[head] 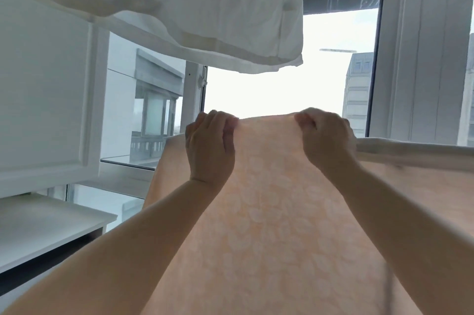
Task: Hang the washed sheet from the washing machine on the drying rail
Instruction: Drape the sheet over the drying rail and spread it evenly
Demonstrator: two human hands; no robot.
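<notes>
The thin peach-orange sheet with a pale leaf print (269, 212) runs lengthwise from the viewer up towards the window (282, 88). Left hand (209, 145) and right hand (325, 138) each pinch its raised far edge (held taut between them). Above hangs a white cloth (179, 6).

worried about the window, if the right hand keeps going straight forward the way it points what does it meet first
Likely nothing before the window pane. The right hand grips the peach sheet's top edge, and the white cloth hangs higher. Depth is unclear.
</notes>
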